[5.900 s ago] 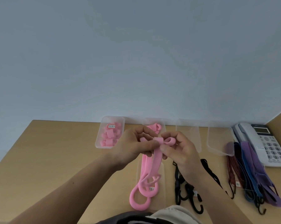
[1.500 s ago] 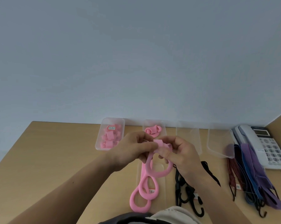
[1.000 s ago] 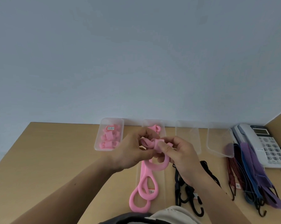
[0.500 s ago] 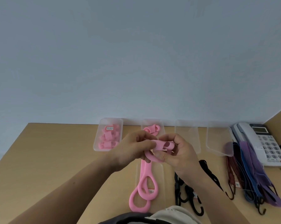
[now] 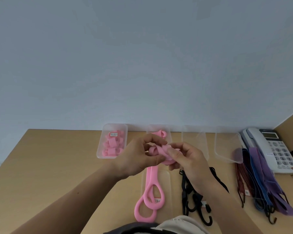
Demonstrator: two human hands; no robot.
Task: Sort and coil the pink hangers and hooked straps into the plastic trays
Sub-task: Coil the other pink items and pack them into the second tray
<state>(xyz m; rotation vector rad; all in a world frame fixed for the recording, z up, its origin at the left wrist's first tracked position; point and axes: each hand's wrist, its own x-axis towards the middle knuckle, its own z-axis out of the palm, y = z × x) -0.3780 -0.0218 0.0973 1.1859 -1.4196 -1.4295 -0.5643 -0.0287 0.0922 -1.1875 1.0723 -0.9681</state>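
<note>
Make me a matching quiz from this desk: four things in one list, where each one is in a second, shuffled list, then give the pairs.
Things
1. leftmost tray
2. telephone
3. black hooked straps
4. half-coiled pink hanger

Places
A. far right end of the table
B. gripped by the left hand and right hand
C. at the back, holding coiled pink pieces
D. flat on the table, partly under the right forearm

Pairs: 1-C, 2-A, 3-D, 4-B

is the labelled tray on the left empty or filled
Filled: the labelled tray holds coiled pink hangers covering most of its floor.
</note>
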